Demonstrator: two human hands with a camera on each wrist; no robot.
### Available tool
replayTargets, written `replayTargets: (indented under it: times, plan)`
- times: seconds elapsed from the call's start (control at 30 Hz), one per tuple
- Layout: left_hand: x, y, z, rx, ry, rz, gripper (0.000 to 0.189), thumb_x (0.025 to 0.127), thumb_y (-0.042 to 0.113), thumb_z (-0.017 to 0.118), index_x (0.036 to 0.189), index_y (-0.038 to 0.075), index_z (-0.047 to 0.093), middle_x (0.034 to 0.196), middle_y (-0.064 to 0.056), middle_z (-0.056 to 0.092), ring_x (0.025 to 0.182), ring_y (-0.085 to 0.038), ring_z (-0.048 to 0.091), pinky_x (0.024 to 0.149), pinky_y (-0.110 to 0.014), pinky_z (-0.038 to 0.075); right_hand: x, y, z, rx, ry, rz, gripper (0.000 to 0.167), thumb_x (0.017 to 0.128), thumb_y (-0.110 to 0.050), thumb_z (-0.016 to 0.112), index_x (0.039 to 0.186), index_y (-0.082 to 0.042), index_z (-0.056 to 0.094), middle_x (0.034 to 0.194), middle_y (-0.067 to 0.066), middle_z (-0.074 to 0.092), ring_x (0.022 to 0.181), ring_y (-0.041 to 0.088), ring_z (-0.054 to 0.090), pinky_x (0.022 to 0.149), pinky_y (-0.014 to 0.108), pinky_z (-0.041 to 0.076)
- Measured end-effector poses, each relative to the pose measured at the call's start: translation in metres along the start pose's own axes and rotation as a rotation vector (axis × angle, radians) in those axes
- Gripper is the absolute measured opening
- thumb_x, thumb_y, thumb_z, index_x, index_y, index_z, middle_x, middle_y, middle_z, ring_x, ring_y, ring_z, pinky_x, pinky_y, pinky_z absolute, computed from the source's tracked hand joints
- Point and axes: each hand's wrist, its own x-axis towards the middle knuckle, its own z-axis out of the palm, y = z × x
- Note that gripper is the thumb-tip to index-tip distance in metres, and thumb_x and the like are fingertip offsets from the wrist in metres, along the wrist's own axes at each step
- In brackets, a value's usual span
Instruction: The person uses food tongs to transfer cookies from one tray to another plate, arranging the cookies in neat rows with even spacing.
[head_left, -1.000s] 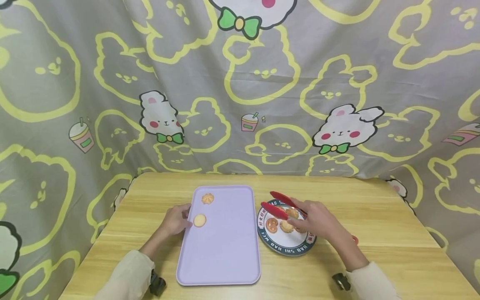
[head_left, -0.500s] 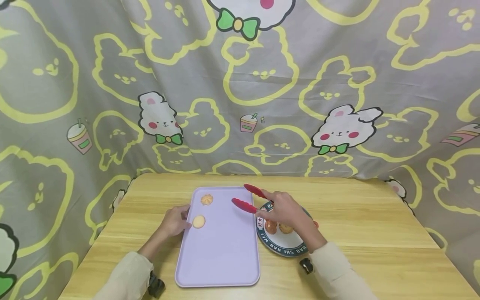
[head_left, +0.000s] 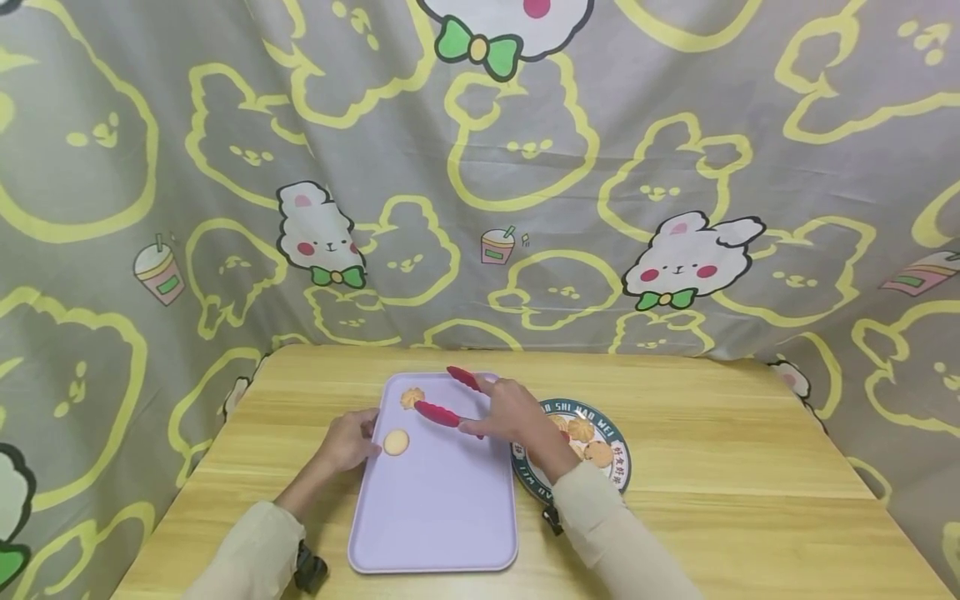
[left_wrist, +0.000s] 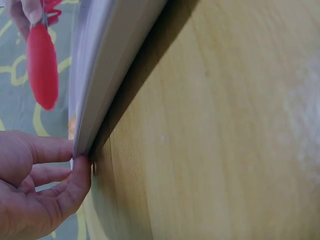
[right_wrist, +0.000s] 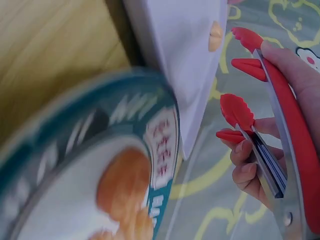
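My left hand (head_left: 348, 442) pinches the left rim of a lilac tray (head_left: 435, 517); in the left wrist view its fingertips (left_wrist: 80, 167) lie at the rim. My right hand (head_left: 516, 410) grips red-tipped metal tongs (head_left: 438, 414), held above the upper part of the tray. Their tips stand spread apart with nothing between them, as the right wrist view shows. The nearer tip overlaps a flower-shaped cookie (head_left: 412, 397) in the head view. Below it on the tray lies a round, pale cookie (head_left: 396, 442), close to my left thumb.
A round plate (head_left: 622, 433) with a dark green lettered rim stands right of the tray, partly hidden by my right forearm. Several cookies (head_left: 581, 429) lie on it. The wooden table (head_left: 720, 467) ends at a patterned curtain (head_left: 555, 192) behind.
My right hand has carried the spread tongs leftward from above the plate to over the tray, near the flower-shaped cookie. The left hand keeps its place at the tray's rim.
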Motion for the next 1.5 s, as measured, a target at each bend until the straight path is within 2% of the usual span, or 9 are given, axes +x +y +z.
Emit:
replayTargets:
  times: [0.17, 0.27, 0.4, 0.6, 0.73, 0.97, 1.17, 1.37, 1.5]
  plan:
    - [0.001, -0.001, 0.000, 0.007, 0.005, 0.009, 0.068, 0.067, -0.006, 0.070, 0.130, -0.013, 0.047, 0.091, -0.018, 0.067, 0.078, -0.024, 0.064, 0.066, -0.032, 0.060, 0.012, -0.010, 0.012, -0.061, 0.014, -0.061, 0.085, 0.071, -0.059, 0.072, 0.139, -0.012, 0.049, 0.098, 0.011, 0.066, 0.090, 0.021, 0.054, 0.077, 0.033, 0.051]
    - [0.001, -0.001, 0.001, 0.006, 0.008, 0.008, 0.067, 0.066, -0.006, 0.070, 0.129, -0.014, 0.048, 0.091, -0.018, 0.067, 0.077, -0.023, 0.064, 0.067, -0.032, 0.060, 0.017, -0.016, 0.016, -0.085, 0.026, -0.090, 0.082, 0.072, -0.057, 0.071, 0.137, -0.012, 0.051, 0.096, 0.010, 0.068, 0.088, 0.020, 0.056, 0.079, 0.033, 0.053]
    - [0.001, -0.001, 0.001, 0.010, 0.008, 0.006, 0.068, 0.066, -0.005, 0.070, 0.129, -0.014, 0.047, 0.092, -0.018, 0.066, 0.077, -0.023, 0.064, 0.067, -0.032, 0.060, 0.021, -0.024, 0.020, -0.091, 0.006, -0.090, 0.077, 0.075, -0.056, 0.070, 0.136, -0.012, 0.053, 0.103, 0.010, 0.070, 0.087, 0.019, 0.058, 0.084, 0.033, 0.054]
    - [0.002, -0.001, 0.001, 0.013, 0.006, -0.004, 0.068, 0.066, -0.005, 0.070, 0.130, -0.013, 0.048, 0.091, -0.017, 0.066, 0.074, -0.020, 0.063, 0.063, -0.029, 0.059, 0.025, -0.032, 0.027, -0.089, -0.046, -0.037, 0.072, 0.078, -0.054, 0.068, 0.136, -0.014, 0.052, 0.117, 0.007, 0.067, 0.094, 0.018, 0.058, 0.092, 0.034, 0.053]
    - [0.002, -0.001, 0.001, 0.026, 0.007, -0.004, 0.068, 0.067, -0.004, 0.071, 0.130, -0.012, 0.048, 0.091, -0.016, 0.066, 0.074, -0.020, 0.062, 0.064, -0.029, 0.059, 0.025, -0.034, 0.029, -0.093, -0.055, -0.032, 0.070, 0.079, -0.053, 0.068, 0.136, -0.015, 0.053, 0.114, 0.007, 0.068, 0.092, 0.018, 0.058, 0.093, 0.034, 0.053]
    - [0.002, -0.002, 0.001, 0.023, 0.014, -0.004, 0.068, 0.066, -0.004, 0.071, 0.130, -0.012, 0.048, 0.092, -0.017, 0.067, 0.077, -0.023, 0.064, 0.067, -0.032, 0.060, 0.025, -0.037, 0.028, -0.099, -0.045, -0.054, 0.063, 0.081, -0.049, 0.067, 0.134, -0.016, 0.055, 0.105, 0.007, 0.069, 0.091, 0.019, 0.059, 0.086, 0.033, 0.053]
    - [0.001, -0.001, 0.001, 0.014, 0.017, -0.005, 0.069, 0.066, -0.005, 0.070, 0.130, -0.012, 0.048, 0.091, -0.017, 0.067, 0.075, -0.022, 0.064, 0.066, -0.031, 0.060, 0.024, -0.036, 0.030, -0.096, -0.037, -0.054, 0.062, 0.082, -0.048, 0.066, 0.135, -0.017, 0.054, 0.111, 0.008, 0.069, 0.095, 0.019, 0.060, 0.086, 0.032, 0.053]
    - [0.001, -0.002, 0.001, 0.011, 0.017, 0.001, 0.068, 0.066, -0.005, 0.070, 0.130, -0.013, 0.048, 0.091, -0.017, 0.066, 0.075, -0.022, 0.063, 0.065, -0.030, 0.059, 0.023, -0.037, 0.030, -0.067, -0.059, -0.031, 0.063, 0.082, -0.047, 0.068, 0.136, -0.018, 0.053, 0.104, 0.005, 0.068, 0.087, 0.016, 0.055, 0.070, 0.023, 0.047]
    - [0.001, -0.002, 0.001, 0.010, 0.018, 0.002, 0.068, 0.066, -0.005, 0.070, 0.130, -0.013, 0.048, 0.091, -0.016, 0.067, 0.075, -0.022, 0.063, 0.065, -0.030, 0.059, 0.019, -0.036, 0.028, -0.079, -0.051, -0.046, 0.064, 0.081, -0.047, 0.068, 0.136, -0.018, 0.053, 0.102, 0.005, 0.069, 0.084, 0.015, 0.055, 0.065, 0.022, 0.045]
